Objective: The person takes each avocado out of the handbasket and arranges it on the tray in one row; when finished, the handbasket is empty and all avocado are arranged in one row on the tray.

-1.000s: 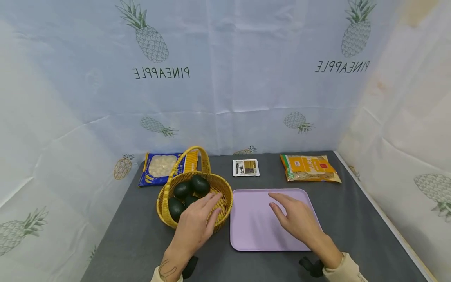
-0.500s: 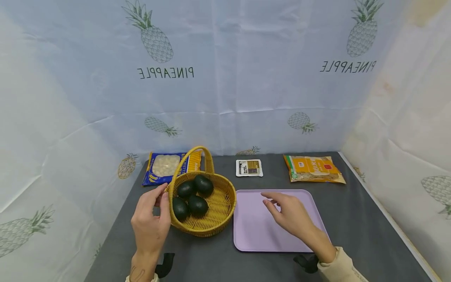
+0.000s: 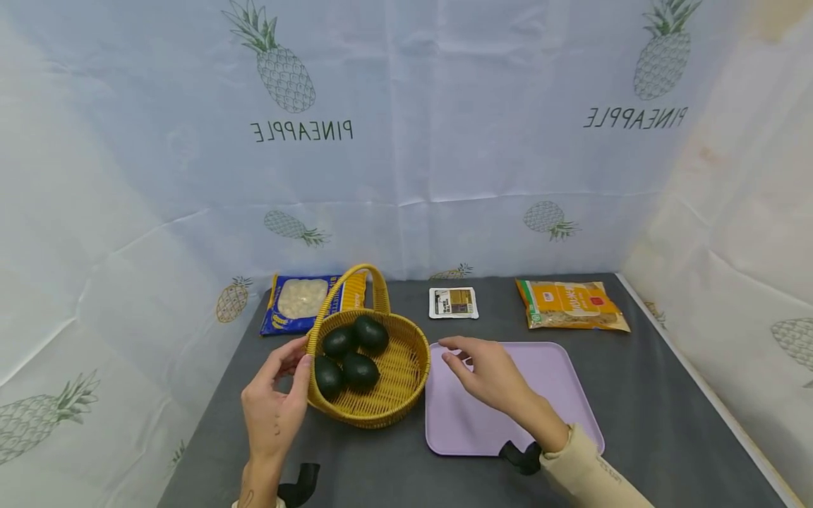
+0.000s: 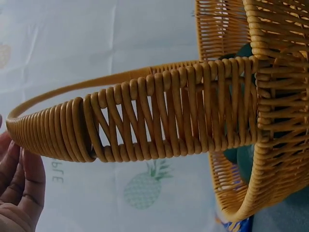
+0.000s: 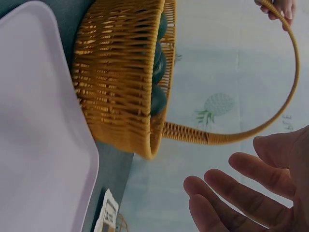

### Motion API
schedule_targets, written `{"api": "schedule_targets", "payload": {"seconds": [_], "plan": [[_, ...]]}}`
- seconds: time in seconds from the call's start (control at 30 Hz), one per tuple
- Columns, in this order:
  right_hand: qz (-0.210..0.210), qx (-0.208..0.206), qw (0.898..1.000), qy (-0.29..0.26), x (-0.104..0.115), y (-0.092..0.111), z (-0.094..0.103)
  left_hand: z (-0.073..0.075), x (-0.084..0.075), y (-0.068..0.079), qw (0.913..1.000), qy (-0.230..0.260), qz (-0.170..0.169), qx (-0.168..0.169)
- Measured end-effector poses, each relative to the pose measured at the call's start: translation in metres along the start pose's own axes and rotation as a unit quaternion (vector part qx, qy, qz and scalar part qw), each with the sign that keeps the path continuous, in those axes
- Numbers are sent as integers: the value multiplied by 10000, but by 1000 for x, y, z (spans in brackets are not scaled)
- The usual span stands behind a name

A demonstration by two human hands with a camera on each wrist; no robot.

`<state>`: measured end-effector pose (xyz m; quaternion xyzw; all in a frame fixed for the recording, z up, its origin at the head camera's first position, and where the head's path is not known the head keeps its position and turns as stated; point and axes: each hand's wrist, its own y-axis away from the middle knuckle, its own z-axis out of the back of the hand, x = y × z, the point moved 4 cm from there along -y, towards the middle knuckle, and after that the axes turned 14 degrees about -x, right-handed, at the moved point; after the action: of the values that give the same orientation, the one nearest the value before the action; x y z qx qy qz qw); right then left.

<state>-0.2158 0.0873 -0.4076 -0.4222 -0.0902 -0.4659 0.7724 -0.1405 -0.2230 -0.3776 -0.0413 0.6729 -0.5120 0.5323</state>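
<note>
A yellow woven basket point(image 3: 375, 416) with a tall arched handle point(image 3: 380, 291) stands left of the middle of the table. Several dark green avocados point(image 3: 360, 372) lie inside it, bunched toward its left. My left hand point(image 3: 276, 406) pinches the handle between thumb and fingers; in the left wrist view those fingers point(image 4: 33, 181) appear at the top of the arch. Over the left part of a lilac tray point(image 3: 489, 434) hovers my right hand point(image 3: 485, 370), fingers loosely bent and holding nothing. The right wrist view has this hand's fingers point(image 5: 241, 193) spread just apart from the handle.
Behind the basket lies a blue and yellow bag point(image 3: 298, 303) with pale round contents. A small white packet point(image 3: 454, 303) is at the back middle, and an orange food bag point(image 3: 571, 305) at the back right. White pineapple-print cloth point(image 3: 406, 141) hangs around the dark table point(image 3: 375, 473).
My left hand has gone from above the basket to its left side and taken hold of the handle. The right hand has shifted left over the tray, closer to the basket.
</note>
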Motion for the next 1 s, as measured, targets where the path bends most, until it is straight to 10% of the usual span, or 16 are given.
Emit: {"api": "schedule_targets", "payload": {"seconds": [1.0], "plan": [[100,1486,9838,-996,37,-36,-100,2,9,-8,9948,446,749,535]]}}
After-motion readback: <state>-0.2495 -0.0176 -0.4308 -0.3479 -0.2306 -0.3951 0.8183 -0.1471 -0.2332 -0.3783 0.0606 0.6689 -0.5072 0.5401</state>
